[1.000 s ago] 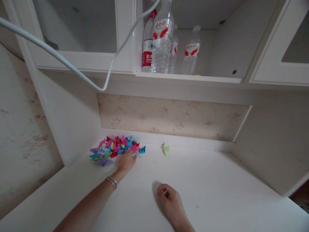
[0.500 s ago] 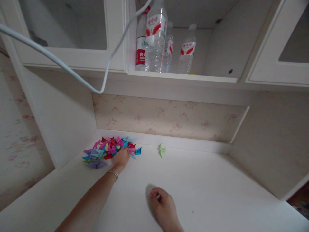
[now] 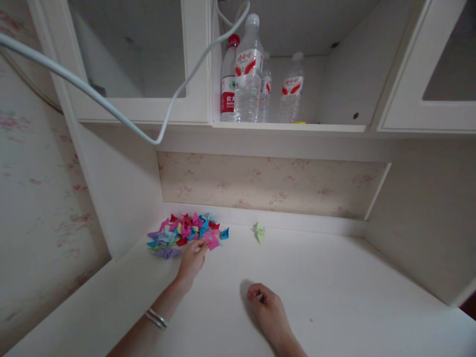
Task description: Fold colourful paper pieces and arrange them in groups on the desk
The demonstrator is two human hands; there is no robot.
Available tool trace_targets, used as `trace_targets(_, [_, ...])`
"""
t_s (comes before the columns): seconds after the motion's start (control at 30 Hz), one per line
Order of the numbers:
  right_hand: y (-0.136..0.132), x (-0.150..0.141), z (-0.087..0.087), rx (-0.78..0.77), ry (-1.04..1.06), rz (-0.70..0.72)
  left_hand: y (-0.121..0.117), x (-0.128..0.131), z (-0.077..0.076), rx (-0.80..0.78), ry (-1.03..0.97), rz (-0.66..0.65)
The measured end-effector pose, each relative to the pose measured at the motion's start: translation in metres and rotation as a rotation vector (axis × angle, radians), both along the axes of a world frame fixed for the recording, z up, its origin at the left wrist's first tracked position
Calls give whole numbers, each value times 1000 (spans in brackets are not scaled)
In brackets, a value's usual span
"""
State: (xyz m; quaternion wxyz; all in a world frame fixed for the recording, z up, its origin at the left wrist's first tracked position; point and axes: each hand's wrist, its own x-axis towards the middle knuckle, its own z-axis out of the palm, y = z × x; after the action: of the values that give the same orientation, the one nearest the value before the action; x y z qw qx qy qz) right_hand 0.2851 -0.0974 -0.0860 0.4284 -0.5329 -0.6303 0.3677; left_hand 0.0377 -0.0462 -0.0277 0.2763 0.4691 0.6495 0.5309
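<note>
My left hand (image 3: 194, 258) pinches a pink origami paper piece (image 3: 211, 240) at the near right side of a colourful heap of folded paper pieces (image 3: 186, 229). The heap mixes red, pink, blue, purple, yellow and green pieces, with a purple one (image 3: 167, 253) at its front. My right hand (image 3: 268, 310) rests on the white desktop, its fingers curled together; whether anything is inside them I cannot make out. Farther back, apart from the heap, lies a single light green folded paper (image 3: 260, 232).
Above the white desktop (image 3: 334, 287) hangs a cabinet shelf (image 3: 290, 127) with several plastic bottles (image 3: 248, 74). A white cable (image 3: 122, 116) loops across the upper left, close to the camera. Side panels (image 3: 126, 188) bound the desk left and right.
My left hand has drawn back from the heap toward me, bringing out a pink folded paper. My right hand keeps its curled pose. The camera view has shifted slightly left.
</note>
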Motion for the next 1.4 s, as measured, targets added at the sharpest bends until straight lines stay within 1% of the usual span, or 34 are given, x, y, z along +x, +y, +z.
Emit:
trace_targets(0.1, [0,1,1,-30,137,17,-35,24,0,-6,-374,-204])
trace_targets(0.2, [-3,3,10,-164,392,47,-57,48,-4,-60,-658,-378])
trace_targets(0.3, [-13,0,24,-388,720,125,-66,68,-11,-119,-812,-519])
trace_targets(0.33, [-16,-3,28,-466,808,176,-67,73,-13,-126,-839,-556])
trace_targets(0.4, [-21,-9,31,-599,916,306,-71,80,-13,-140,-866,-612])
trace_targets(0.47, [-24,-16,31,-668,966,413,-75,81,-9,-167,-882,-633])
trace_targets(0.5, [-25,-18,30,-682,984,441,-78,81,-7,-180,-892,-638])
trace_targets(0.6, [-25,-18,27,-697,1030,453,-83,77,-4,-196,-926,-635])
trace_targets(0.67, [-25,-16,26,-706,1068,464,-84,77,-5,-220,-940,-632])
trace_targets(0.8, [-25,-13,27,-727,1145,473,-82,83,-16,-300,-979,-637])
trace_targets(0.93, [-27,-13,32,-686,1218,453,-81,87,-30,-300,-1050,-594])
trace_targets(1.0, [-27,-12,34,-674,1244,461,-80,88,-34,-304,-1087,-562])
trace_targets(1.07, [-27,-11,34,-693,1254,484,-80,88,-34,-313,-1101,-563])
trace_targets(1.13, [-26,-10,33,-744,1244,524,-80,88,-33,-319,-1097,-588])
trace_targets(1.27, [-25,-7,27,-837,1175,623,-80,89,-29,-339,-1074,-619])
trace_targets(1.4, [-24,-6,25,-832,1148,639,-80,89,-29,-350,-1043,-626])
